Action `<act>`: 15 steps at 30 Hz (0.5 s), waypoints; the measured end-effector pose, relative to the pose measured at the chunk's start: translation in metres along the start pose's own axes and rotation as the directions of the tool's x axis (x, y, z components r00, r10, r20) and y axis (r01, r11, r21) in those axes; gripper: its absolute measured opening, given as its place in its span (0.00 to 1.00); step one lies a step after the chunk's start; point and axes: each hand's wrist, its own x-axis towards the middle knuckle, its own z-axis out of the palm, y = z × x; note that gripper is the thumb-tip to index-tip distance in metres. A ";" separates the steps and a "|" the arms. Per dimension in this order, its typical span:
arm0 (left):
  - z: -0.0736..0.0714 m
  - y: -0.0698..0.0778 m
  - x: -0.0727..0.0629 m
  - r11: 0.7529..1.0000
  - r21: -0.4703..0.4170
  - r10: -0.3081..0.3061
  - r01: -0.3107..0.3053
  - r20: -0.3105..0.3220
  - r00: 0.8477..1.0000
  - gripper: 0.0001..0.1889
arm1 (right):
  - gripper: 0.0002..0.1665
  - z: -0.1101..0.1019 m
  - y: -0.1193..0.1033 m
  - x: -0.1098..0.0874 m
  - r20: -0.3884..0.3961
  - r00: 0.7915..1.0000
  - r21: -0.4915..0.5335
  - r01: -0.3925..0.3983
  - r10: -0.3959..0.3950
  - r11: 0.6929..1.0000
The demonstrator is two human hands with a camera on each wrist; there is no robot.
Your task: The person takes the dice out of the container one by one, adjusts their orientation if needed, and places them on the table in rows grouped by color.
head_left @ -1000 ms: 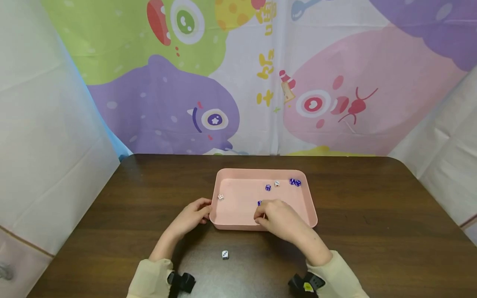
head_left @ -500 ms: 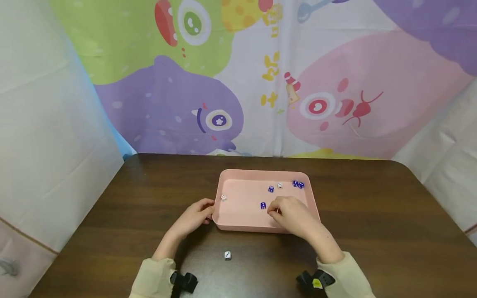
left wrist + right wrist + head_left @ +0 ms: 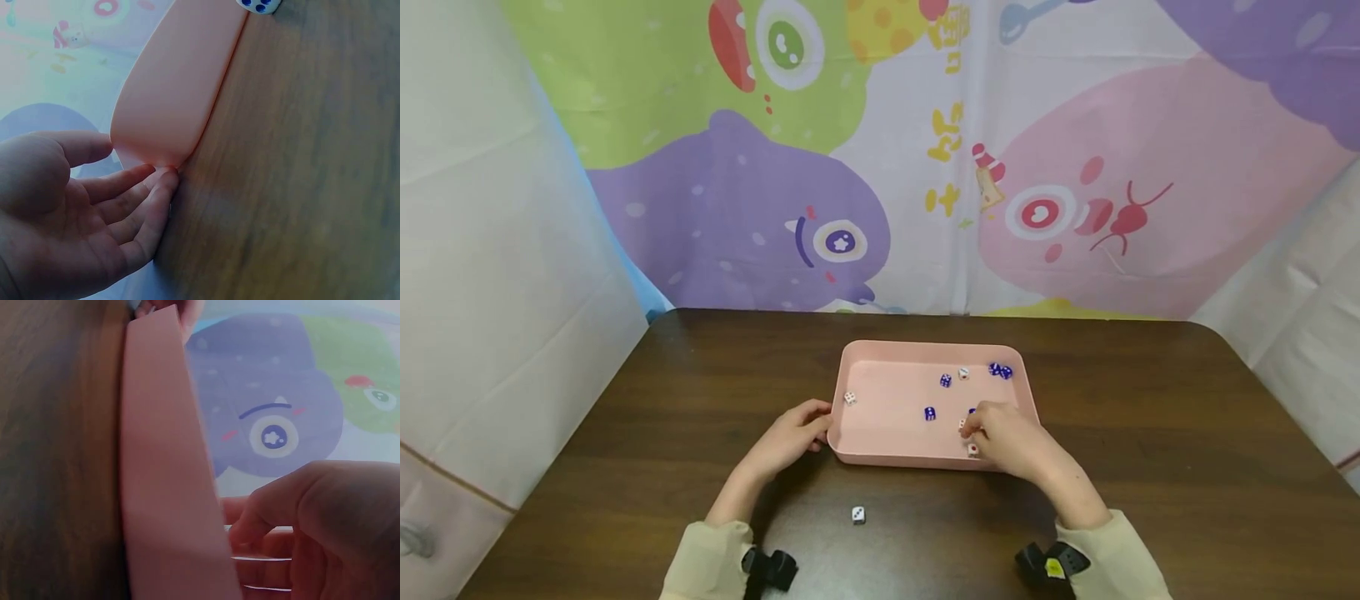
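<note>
Reaching from a pale sleeve (image 3: 703,558) at the left, the left hand (image 3: 788,439) rests at the left end of a pink tray (image 3: 880,457) on a brown table (image 3: 587,458); the left wrist view shows its thumb at the rim and its fingertips against the outside, thumb and fingers apart. Just inside the tray's left wall, near those fingertips with the wall between, lies a white die (image 3: 850,398). A loose die (image 3: 858,515) sits on the table in front of the tray, well apart from both hands. Right of the tray's middle come a nearer blue die (image 3: 929,413), just left of the right fingertips, then a farther blue die (image 3: 945,381) with a small white cube (image 3: 963,373) beside it. Crowded around the bent fingers of the right hand (image 3: 1009,442) are a spotted die (image 3: 962,425) right at the fingertips, a half-hidden blue die (image 3: 972,411) behind them, and a red-dotted die (image 3: 973,450) beside the hand's near edge; whether the fingers are clamped on any of these I cannot tell. Beyond the hand, two blue dice (image 3: 1006,372) lie side by side in the far right corner.
</note>
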 end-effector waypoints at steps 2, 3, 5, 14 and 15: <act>0.000 0.000 0.000 1.000 -0.003 -0.003 0.003 0.002 1.000 0.16 | 0.09 0.002 0.002 0.000 0.009 1.000 0.000 0.006 -0.006 1.000; -0.001 0.001 0.000 1.000 -0.004 -0.005 0.005 0.003 1.000 0.16 | 0.09 0.002 0.002 0.000 0.010 1.000 -0.005 0.015 -0.015 1.000; -0.001 0.001 -0.001 1.000 -0.008 -0.008 0.008 0.004 1.000 0.16 | 0.09 0.003 0.003 -0.001 0.009 1.000 -0.007 0.022 -0.022 1.000; -0.001 0.011 -0.005 1.000 -0.011 -0.013 0.013 0.010 1.000 0.17 | 0.09 0.008 0.005 0.000 0.054 0.999 -0.014 0.009 -0.008 1.000; -0.002 0.012 -0.006 1.000 -0.010 -0.014 0.014 0.012 1.000 0.17 | 0.09 0.009 0.004 0.000 0.057 0.998 -0.012 0.001 0.000 1.000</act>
